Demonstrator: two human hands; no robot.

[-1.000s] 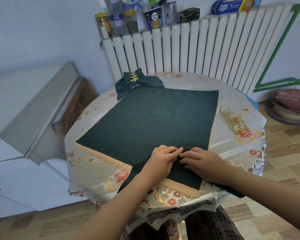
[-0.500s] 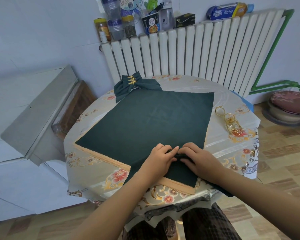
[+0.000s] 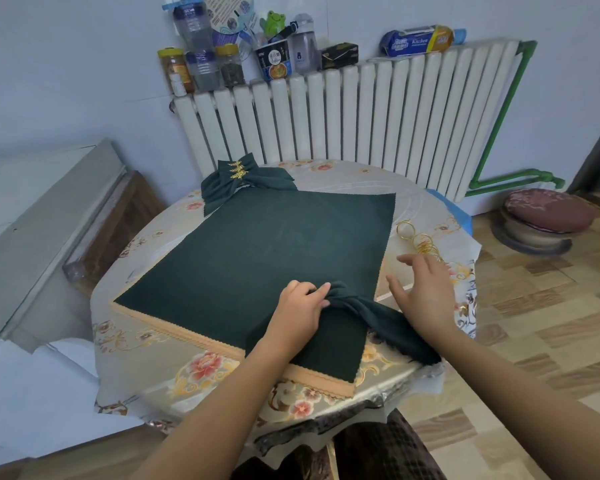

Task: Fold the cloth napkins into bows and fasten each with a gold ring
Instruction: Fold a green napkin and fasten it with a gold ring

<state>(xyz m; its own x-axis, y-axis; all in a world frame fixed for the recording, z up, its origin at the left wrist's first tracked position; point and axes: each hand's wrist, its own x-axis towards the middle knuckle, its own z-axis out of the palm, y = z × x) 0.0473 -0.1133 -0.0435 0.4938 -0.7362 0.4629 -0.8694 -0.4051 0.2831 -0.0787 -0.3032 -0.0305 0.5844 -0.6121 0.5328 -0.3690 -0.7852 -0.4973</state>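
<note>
Gathering step: left grip point(image 3: 300, 304) pinching the dark green cloth napkin's point(image 3: 357, 303) bunched centre on the desk point(image 3: 146, 341); right grip point(image 3: 421, 289) spread, just short of gold metal rings point(image 3: 426, 245), probably picked next.

White radiator point(image 3: 343, 116) against pale blue wall point(image 3: 66, 64); green pipe point(image 3: 499, 116) beside; wood-pattern floor point(image 3: 534, 323).

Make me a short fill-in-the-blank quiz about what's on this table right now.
1. The left hand pinches the gathered napkin, while the right hand is ____.
2. The gold rings lie on the table's ____ side.
3. The finished bow lies at the table's far edge, in front of the white ____.

Missing words: open; right; radiator
</note>
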